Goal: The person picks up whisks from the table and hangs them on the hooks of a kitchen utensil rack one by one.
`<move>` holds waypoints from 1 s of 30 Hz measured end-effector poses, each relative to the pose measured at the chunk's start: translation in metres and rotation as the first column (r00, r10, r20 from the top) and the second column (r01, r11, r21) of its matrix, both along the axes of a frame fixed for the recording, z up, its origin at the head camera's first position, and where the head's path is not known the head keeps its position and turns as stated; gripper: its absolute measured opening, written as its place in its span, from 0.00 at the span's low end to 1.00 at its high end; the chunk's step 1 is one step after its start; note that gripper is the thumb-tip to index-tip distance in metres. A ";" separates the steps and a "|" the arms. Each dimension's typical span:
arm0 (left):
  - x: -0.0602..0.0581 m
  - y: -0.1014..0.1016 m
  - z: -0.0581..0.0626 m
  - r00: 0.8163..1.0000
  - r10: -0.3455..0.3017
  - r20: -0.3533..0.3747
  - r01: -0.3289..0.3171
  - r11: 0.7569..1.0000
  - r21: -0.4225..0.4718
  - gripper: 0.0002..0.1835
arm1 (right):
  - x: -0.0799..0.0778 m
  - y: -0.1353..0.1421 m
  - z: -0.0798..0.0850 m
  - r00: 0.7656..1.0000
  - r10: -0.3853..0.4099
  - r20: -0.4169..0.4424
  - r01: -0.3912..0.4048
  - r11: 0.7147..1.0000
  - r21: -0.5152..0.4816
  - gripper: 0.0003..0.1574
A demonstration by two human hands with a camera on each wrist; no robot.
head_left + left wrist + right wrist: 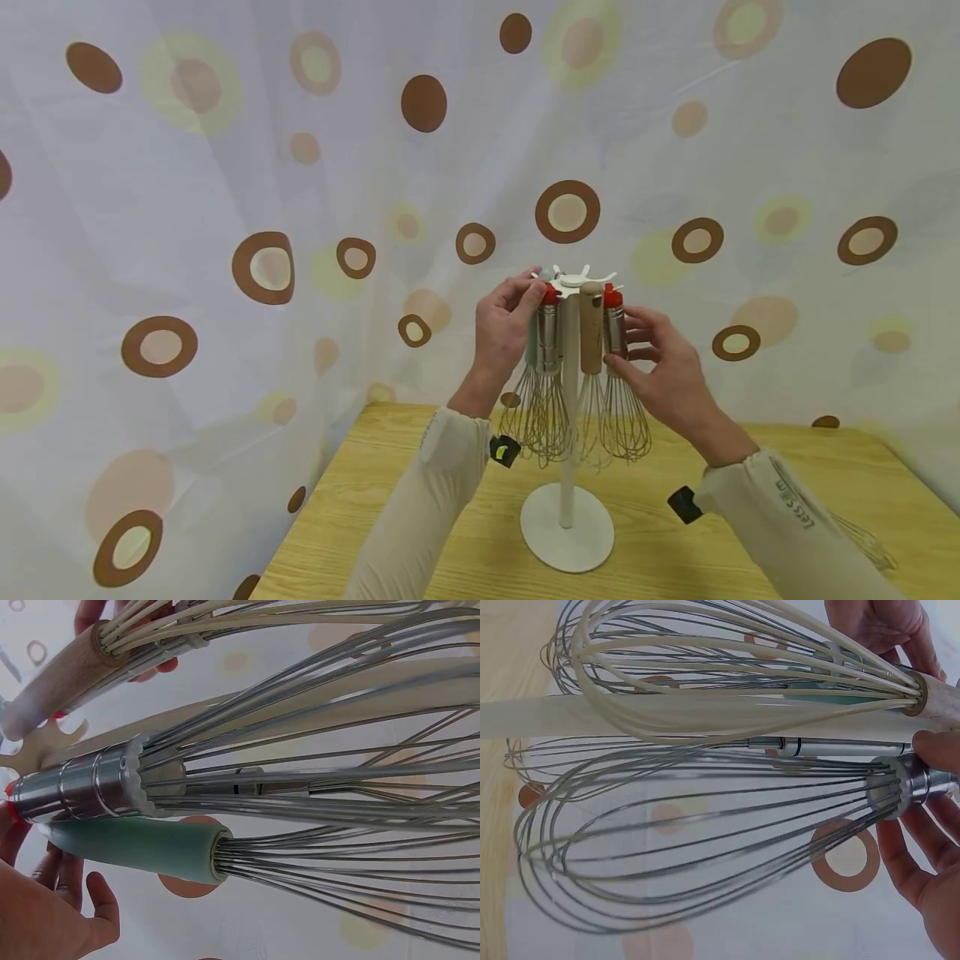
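A white stand (570,400) bears several whisks hanging from its hooked top. My left hand (504,321) is at the top of a steel-handled whisk (79,784) with a red end, pinching it there. Other fingers of that hand lie behind the green-handled whisk (142,847) beside it. With thumb and fingers on opposite sides, my right hand (666,367) grips the steel handle of another red-ended whisk (915,784). Between the two hands hangs a wooden-handled whisk (592,333) with pale wires. A slimmer steel whisk (840,747) shows behind.
The stand's round white base (567,542) rests on a wood-grain table (337,500). One more whisk (862,537) lies at the table's right, partly hidden by my right sleeve. A dotted curtain (375,125) hangs close behind and along the left.
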State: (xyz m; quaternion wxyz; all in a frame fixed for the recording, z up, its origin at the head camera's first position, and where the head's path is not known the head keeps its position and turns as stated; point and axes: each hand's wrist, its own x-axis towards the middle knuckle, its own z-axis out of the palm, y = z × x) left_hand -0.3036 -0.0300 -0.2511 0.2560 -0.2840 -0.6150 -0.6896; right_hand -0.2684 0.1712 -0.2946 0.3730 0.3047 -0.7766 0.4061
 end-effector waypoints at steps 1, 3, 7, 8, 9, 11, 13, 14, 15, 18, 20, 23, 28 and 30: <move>0.000 0.000 0.000 1.000 0.002 0.005 -0.002 1.000 -0.003 0.12 | 0.000 0.000 -0.001 1.000 0.004 0.002 -0.004 1.000 0.005 0.42; 0.000 -0.001 0.001 1.000 0.002 0.017 -0.002 1.000 -0.007 0.12 | -0.001 0.002 -0.006 1.000 0.005 0.006 -0.005 1.000 0.019 0.42; 0.002 -0.006 0.004 0.999 -0.004 0.034 0.005 1.000 -0.025 0.11 | -0.003 0.011 -0.018 0.999 -0.035 0.010 0.034 0.997 0.067 0.40; 0.005 -0.007 0.006 0.999 -0.005 0.037 0.007 0.999 -0.031 0.11 | -0.003 0.014 -0.022 0.999 -0.050 0.012 0.049 0.995 0.083 0.40; 0.006 -0.008 0.007 0.999 -0.010 0.038 0.011 0.999 -0.036 0.11 | -0.004 0.018 -0.026 0.998 -0.065 0.015 0.063 0.993 0.099 0.39; 0.007 -0.010 0.007 0.999 -0.023 0.044 0.025 0.999 -0.041 0.11 | -0.005 0.029 -0.035 0.995 -0.093 0.027 0.089 0.986 0.138 0.37; 0.006 -0.011 0.006 0.998 -0.042 0.048 0.044 0.998 -0.038 0.11 | -0.007 0.041 -0.046 0.991 -0.120 0.051 0.108 0.976 0.186 0.35; 0.004 -0.012 0.005 0.997 -0.051 0.052 0.053 0.998 -0.033 0.11 | -0.008 0.049 -0.052 0.989 -0.133 0.066 0.116 0.970 0.215 0.34; -0.001 -0.012 0.003 0.997 -0.063 0.054 0.065 0.998 -0.027 0.12 | -0.010 0.056 -0.058 0.986 -0.144 0.086 0.119 0.962 0.244 0.34; -0.007 -0.013 -0.001 0.995 -0.083 0.050 0.084 0.996 -0.017 0.13 | -0.016 0.081 -0.076 0.970 -0.180 0.161 0.121 0.939 0.322 0.32; -0.009 -0.013 -0.002 0.995 -0.086 0.043 0.086 0.996 -0.018 0.13 | -0.020 0.098 -0.088 0.950 -0.207 0.232 0.111 0.923 0.368 0.31; -0.011 -0.013 -0.002 0.995 -0.091 0.037 0.092 0.996 -0.022 0.13 | -0.026 0.123 -0.108 0.907 -0.251 0.338 0.089 0.900 0.427 0.29; -0.012 -0.013 -0.002 0.993 -0.107 0.041 0.108 0.994 -0.028 0.12 | -0.032 0.161 -0.139 0.838 -0.310 0.449 0.048 0.862 0.504 0.26; -0.013 -0.013 -0.002 0.993 -0.112 0.046 0.114 0.993 -0.034 0.11 | -0.034 0.174 -0.149 0.817 -0.338 0.466 0.055 0.851 0.522 0.26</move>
